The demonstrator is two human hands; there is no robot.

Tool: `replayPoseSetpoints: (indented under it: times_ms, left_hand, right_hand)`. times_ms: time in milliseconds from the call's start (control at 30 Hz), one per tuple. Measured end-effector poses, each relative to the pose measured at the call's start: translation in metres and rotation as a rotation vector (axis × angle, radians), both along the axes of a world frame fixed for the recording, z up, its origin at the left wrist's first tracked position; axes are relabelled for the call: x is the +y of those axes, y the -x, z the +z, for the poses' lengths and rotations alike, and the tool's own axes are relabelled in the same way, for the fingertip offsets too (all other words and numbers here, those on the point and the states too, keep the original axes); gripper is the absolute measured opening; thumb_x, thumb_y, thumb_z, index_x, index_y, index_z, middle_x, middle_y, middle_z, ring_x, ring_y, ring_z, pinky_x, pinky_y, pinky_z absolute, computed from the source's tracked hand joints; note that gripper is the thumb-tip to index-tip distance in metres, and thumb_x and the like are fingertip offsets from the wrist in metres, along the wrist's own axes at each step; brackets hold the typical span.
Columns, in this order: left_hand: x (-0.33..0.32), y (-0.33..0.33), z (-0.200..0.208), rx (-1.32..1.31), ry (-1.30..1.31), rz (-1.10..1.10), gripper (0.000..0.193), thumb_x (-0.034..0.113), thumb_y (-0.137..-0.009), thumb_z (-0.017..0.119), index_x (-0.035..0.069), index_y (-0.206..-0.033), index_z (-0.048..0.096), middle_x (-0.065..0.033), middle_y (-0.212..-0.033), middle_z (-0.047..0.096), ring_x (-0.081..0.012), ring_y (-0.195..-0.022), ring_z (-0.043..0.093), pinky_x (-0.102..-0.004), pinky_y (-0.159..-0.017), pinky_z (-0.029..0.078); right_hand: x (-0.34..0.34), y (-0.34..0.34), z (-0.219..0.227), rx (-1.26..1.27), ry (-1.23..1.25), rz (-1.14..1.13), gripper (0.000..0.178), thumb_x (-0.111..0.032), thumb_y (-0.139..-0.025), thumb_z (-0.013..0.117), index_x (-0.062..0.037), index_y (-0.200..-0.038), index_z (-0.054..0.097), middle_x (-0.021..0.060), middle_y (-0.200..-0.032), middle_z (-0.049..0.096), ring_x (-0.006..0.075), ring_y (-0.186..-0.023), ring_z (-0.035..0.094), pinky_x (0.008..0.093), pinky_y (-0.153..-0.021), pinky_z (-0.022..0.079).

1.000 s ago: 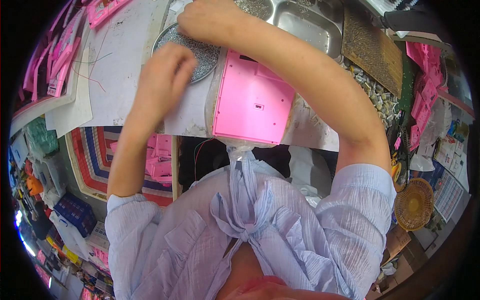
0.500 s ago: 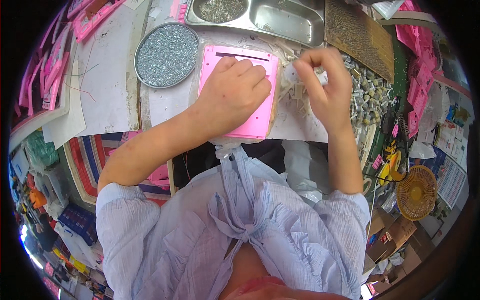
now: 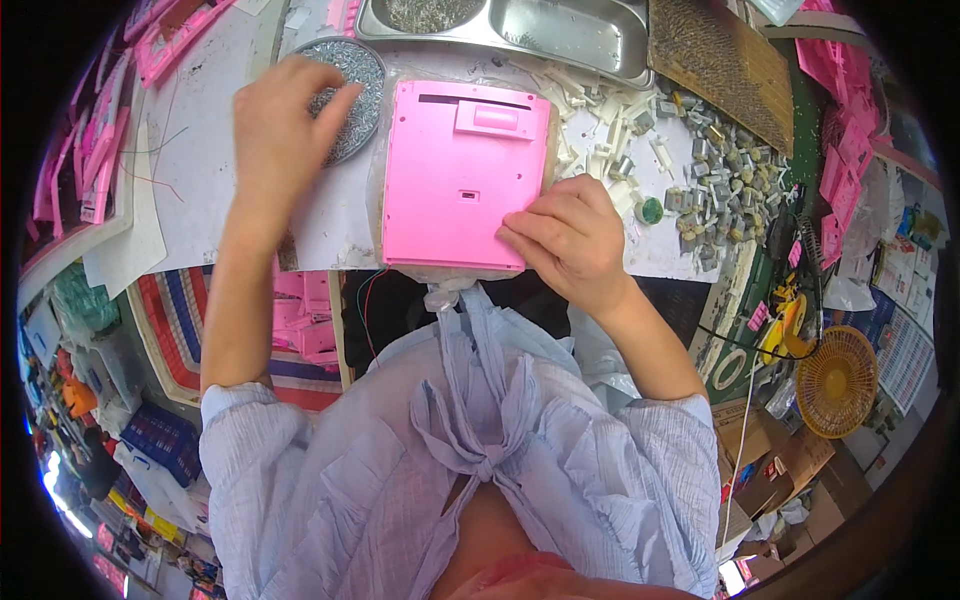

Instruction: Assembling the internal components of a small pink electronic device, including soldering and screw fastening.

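The pink panel (image 3: 425,215) lies beneath bunched right fingers (image 3: 528,230); left fingers (image 3: 305,78) curl over the round dish (image 3: 382,102); whether either grips, I cannot tell.

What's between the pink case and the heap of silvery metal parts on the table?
In the head view: scattered white pieces, a round green piece, and the right hand touching the pink case.

An assembly workshop: worktable (image 3: 340,225), dish (image 3: 384,88) of small metal pieces (image 3: 358,70), scattered metal parts (image 3: 735,182), stacked pink casings (image 3: 110,150).
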State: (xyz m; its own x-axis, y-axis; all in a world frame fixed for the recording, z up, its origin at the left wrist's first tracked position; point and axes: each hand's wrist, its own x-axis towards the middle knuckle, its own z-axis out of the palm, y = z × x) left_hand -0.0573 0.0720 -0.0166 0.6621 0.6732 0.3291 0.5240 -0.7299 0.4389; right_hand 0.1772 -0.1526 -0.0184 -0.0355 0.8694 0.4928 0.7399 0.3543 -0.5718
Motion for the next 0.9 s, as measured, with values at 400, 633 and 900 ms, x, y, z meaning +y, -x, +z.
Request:
replayPoseSetpoints:
  times_ms: [400,633,900]
  left_hand:
    - [0.013,0.027,-0.013,0.146,0.029,0.096,0.016,0.021,-0.093,0.07,0.005,-0.091,0.068,-0.0074,-0.091,0.068,-0.0267,-0.088,0.065,-0.0419,-0.085,0.044]
    - [0.03,0.021,-0.02,0.144,-0.123,0.098,0.023,0.028,-0.097,0.065,0.008,-0.087,0.066,-0.0085,-0.081,0.066,-0.03,-0.082,0.063,-0.0458,-0.077,0.044]
    - [-0.031,0.002,0.02,-0.211,0.242,-0.128,0.013,0.015,-0.088,0.075,0.005,-0.086,0.067,-0.0073,-0.082,0.066,-0.0267,-0.075,0.061,-0.038,-0.069,0.045]
  right_hand:
    - [0.098,-0.1,0.044,0.489,-0.431,-0.298,0.035,-0.012,-0.091,0.065,0.0002,-0.124,0.06,0.0109,-0.088,0.067,0.0226,-0.077,0.063,0.0349,-0.072,0.051]
    - [0.159,-0.1,0.138,0.786,-0.08,0.022,0.034,-0.013,-0.093,0.065,0.0002,-0.123,0.061,0.0037,-0.092,0.067,0.0178,-0.086,0.065,0.0356,-0.074,0.052]
    - [0.108,-0.045,0.127,0.927,0.069,0.257,0.045,-0.018,-0.092,0.061,-0.0024,-0.132,0.049,0.005,-0.082,0.06,0.0173,-0.071,0.056,0.0302,-0.067,0.047]
